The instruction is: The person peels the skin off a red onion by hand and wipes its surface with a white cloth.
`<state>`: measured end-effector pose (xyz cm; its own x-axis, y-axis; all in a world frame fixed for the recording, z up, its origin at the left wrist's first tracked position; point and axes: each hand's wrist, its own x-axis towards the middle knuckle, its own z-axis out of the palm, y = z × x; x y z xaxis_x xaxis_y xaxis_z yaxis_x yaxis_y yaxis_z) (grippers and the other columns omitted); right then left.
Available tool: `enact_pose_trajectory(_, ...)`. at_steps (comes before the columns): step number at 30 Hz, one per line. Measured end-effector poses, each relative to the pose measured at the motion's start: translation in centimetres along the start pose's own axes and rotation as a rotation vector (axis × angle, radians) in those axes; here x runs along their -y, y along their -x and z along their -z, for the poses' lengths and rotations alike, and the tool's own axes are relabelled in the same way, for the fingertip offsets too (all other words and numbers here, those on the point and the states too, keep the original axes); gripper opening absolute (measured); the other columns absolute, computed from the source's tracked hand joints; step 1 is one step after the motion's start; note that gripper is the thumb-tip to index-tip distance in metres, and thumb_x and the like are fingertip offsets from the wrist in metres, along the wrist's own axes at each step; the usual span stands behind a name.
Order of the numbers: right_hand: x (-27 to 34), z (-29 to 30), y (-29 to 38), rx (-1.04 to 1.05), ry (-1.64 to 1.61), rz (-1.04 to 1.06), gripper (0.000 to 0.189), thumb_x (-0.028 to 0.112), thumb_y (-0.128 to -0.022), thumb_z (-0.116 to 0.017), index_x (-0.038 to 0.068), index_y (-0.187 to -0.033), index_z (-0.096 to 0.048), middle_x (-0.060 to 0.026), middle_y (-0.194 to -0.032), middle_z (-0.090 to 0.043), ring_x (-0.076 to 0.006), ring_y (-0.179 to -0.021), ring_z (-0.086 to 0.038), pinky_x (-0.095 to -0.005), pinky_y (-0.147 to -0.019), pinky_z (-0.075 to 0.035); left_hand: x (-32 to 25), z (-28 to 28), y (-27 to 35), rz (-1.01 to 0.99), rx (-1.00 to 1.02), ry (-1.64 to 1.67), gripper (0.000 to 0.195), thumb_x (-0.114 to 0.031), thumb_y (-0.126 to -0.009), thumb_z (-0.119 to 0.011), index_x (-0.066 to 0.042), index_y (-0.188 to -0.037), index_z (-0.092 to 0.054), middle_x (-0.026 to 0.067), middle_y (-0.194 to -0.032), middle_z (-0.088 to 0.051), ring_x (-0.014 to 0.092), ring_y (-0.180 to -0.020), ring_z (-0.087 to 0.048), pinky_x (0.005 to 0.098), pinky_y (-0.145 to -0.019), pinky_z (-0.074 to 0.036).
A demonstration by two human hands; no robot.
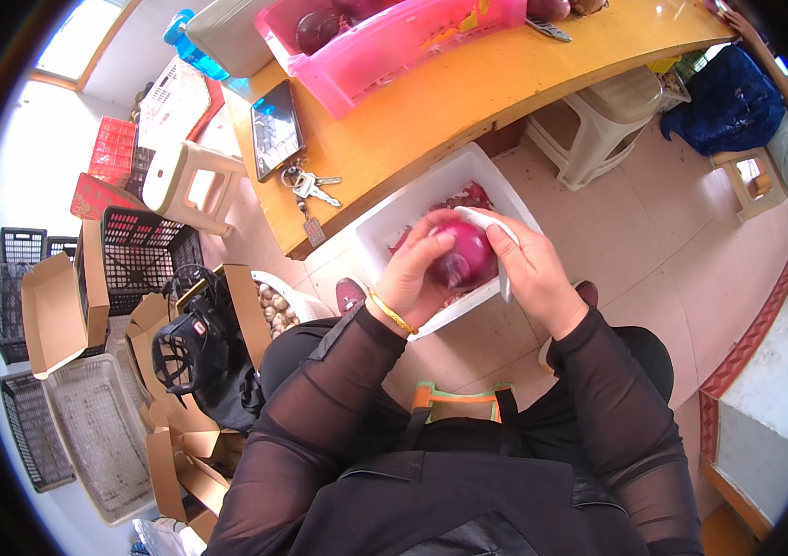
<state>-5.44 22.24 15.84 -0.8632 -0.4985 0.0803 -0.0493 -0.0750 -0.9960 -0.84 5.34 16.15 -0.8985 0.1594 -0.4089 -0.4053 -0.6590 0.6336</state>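
A shiny red onion [462, 256] is held over a white foam box [514, 192] on the floor. My left hand [409, 267] wraps the onion's left side, thumb on top; a gold-coloured bracelet is on that wrist. My right hand [529, 260] holds a folded white cloth [488, 221] against the onion's right side. Loose red onion skins [467, 196] lie in the foam box beneath. Parts of the fingers are hidden behind the onion and the cloth.
The wooden table [394, 149] ahead bears a pink plastic basket [366, 73] of red onions, a smartphone [277, 131] and keys [310, 186]. Garlic bulbs fill a white basket [303, 299] at left, beside crates and cardboard boxes. Plastic stools [599, 118] stand around; a person's arm shows at upper right.
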Motion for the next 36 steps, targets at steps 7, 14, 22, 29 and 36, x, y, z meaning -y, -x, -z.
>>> enact_pose_trajectory(7, -0.5, -1.3, 0.7, -0.083, 0.004, -0.059, 0.036, 0.019, -0.101, -0.045, -0.004, -0.128, -0.052, -0.0189, -0.122, -0.060, -0.0255, -0.114, -0.057, -0.0322, -0.099, -0.042, 0.4, 0.3, -0.3, -0.020, -0.071, 0.173, 0.038, -0.035, -0.092, -0.059, -0.012, -0.121, -0.054, 0.0084, -0.117, -0.060, 0.024, -0.110, -0.056, 0.0450, -0.094, -0.046)
enact_pose_trajectory(14, 0.1, -1.3, 0.6, -0.155, 0.170, 0.019, 0.037, 0.020, -0.101, -0.045, -0.003, -0.129, -0.052, -0.0213, -0.124, -0.058, -0.0313, -0.117, -0.056, -0.0351, -0.100, -0.042, 0.2, 0.2, -0.1, 0.041, -0.032, 0.246, 0.045, -0.042, -0.093, -0.057, -0.009, -0.124, -0.052, 0.0101, -0.122, -0.058, 0.026, -0.116, -0.054, 0.0498, -0.101, -0.043)
enact_pose_trajectory(22, 0.5, -1.2, 0.9, -0.140, 0.468, 0.293, 0.036, 0.013, -0.095, -0.053, 0.000, -0.128, -0.054, -0.0201, -0.125, -0.057, -0.0357, -0.116, -0.055, -0.0410, -0.103, -0.040, -1.0, -0.8, 0.5, 0.071, -0.007, 0.159, 0.043, -0.035, -0.093, -0.057, -0.009, -0.126, -0.051, 0.0100, -0.121, -0.059, 0.025, -0.113, -0.057, 0.0476, -0.098, -0.046)
enact_pose_trajectory(29, 1.2, -0.6, 0.6, 0.052, 0.520, 0.370, 0.032, 0.012, -0.094, -0.053, 0.004, -0.125, -0.057, -0.0167, -0.123, -0.060, -0.0347, -0.115, -0.056, -0.0484, -0.106, -0.036, -0.6, -0.4, 0.9, 0.031, 0.043, -0.063, 0.042, -0.007, -0.089, -0.057, -0.004, -0.129, -0.045, 0.0069, -0.116, -0.056, 0.016, -0.106, -0.058, 0.0304, -0.087, -0.051)
enact_pose_trajectory(36, 1.2, 0.1, 0.2, 0.030, -0.014, 0.006, 0.036, 0.021, -0.101, -0.044, -0.003, -0.127, -0.055, -0.0167, -0.122, -0.061, -0.0255, -0.113, -0.057, -0.0303, -0.100, -0.041, -1.0, -0.4, 0.8, 0.030, 0.151, 0.035, 0.043, -0.019, -0.088, -0.061, -0.007, -0.127, -0.046, 0.0098, -0.120, -0.054, 0.023, -0.112, -0.055, 0.0418, -0.096, -0.048)
